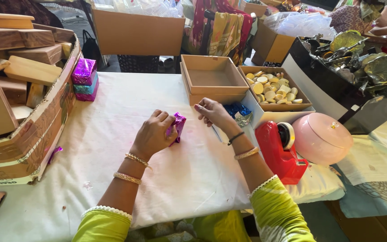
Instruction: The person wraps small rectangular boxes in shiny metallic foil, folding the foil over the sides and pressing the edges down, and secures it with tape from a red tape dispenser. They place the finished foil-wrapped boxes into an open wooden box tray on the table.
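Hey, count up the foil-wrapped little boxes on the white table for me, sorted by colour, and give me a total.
Purple or magenta: 3, two in the stack at the far left and one under the left hand
Teal: 1, the middle box of that stack
Total: 4

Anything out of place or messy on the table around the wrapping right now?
Mostly tidy. A scrap of purple foil lies loose by the cardboard box of wood blocks, away from the left hand on the purple wrapped block. A few small bits litter the white cloth. The right hand holds nothing visible.
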